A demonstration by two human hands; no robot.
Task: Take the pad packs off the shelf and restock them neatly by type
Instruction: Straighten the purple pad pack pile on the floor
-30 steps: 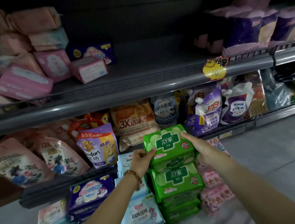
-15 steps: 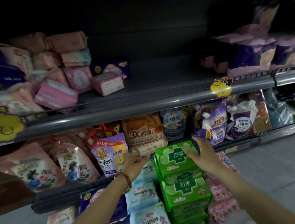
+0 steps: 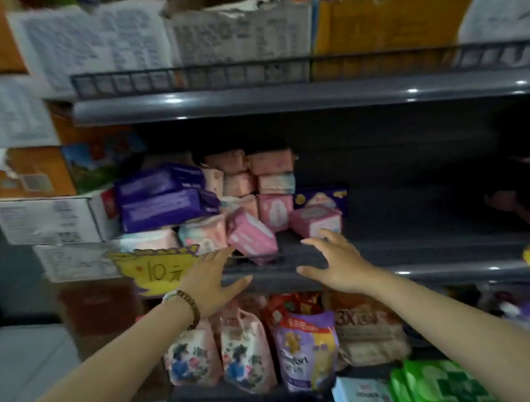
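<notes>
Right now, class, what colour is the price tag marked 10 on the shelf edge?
Yellow; the price tag shows best in the head view.

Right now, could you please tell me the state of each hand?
Left hand: open, fingers spread, holding nothing.
Right hand: open, fingers spread, holding nothing.

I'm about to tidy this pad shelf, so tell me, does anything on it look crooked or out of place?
Yes. The pink pad pack at the front of the middle shelf lies tilted on one corner, unlike the stacked packs behind it. The pale pink pack to its right also sits skewed.
</notes>
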